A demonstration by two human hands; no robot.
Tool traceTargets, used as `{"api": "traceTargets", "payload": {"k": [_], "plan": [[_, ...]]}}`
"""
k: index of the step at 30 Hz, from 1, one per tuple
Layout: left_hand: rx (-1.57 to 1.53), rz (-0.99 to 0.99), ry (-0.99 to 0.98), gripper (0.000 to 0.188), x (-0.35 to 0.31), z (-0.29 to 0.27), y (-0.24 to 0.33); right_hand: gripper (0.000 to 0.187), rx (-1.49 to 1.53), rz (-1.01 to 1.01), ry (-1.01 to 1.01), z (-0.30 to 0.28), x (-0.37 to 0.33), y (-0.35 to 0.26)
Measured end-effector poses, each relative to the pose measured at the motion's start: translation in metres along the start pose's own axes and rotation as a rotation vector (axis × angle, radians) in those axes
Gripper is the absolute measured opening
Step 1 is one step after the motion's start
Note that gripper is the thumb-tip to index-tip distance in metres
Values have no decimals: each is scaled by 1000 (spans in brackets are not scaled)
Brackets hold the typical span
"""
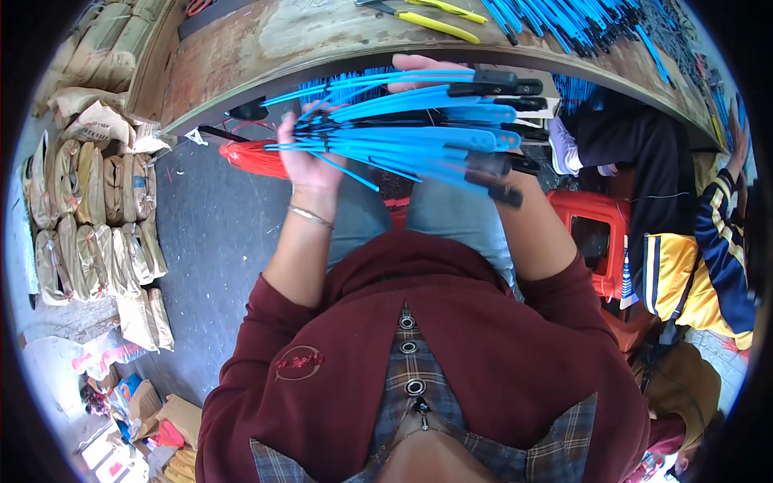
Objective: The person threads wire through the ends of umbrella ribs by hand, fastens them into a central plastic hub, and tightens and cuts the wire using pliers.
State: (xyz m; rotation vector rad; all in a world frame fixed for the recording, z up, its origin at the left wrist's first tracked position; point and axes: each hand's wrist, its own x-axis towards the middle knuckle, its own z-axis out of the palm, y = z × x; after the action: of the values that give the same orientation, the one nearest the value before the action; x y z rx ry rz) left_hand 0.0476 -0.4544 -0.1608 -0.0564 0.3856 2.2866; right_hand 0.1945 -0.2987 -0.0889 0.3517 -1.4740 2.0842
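Observation:
A fanned bundle of bright blue strips with black ends (pixel 403 133) lies across both of my hands, above my lap and close to the bench edge. My left hand (pixel 304 165) is closed round the thin, gathered ends at the left; a bracelet circles that wrist. Beneath the wider ends with black tips is my right hand (pixel 415 71), its fingers showing past the far side of the bundle. Most of the right palm is hidden behind the strips. A few thin tips stick out loosely beyond the left hand.
The wooden bench (pixel 314 32) holds yellow-handled pliers (pixel 439 24) and a pile of similar blue strips (pixel 564 24). A red bundle (pixel 254 157) is beyond my left hand. Wrapped brown packages (pixel 97 209) are stacked at left. A red stool (pixel 592 229) and another person's sleeve (pixel 721 217) are at right.

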Motion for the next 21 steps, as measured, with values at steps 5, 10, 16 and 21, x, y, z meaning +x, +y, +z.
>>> {"api": "traceTargets", "payload": {"k": [5, 10, 16, 21], "plan": [[112, -258, 139, 42, -13, 29, -39, 61, -566, -409, -325, -4, 12, -9], [1335, -494, 29, 34, -23, -27, -13, 38, -500, -217, -135, 9, -5, -16], [1593, 80, 41, 16, -33, -11, 44, 28, -448, -117, -227, 0, -11, -4], [1381, -87, -500, 15, -27, 17, 26, 32, -352, 67, -490, -1, -15, 8]]}}
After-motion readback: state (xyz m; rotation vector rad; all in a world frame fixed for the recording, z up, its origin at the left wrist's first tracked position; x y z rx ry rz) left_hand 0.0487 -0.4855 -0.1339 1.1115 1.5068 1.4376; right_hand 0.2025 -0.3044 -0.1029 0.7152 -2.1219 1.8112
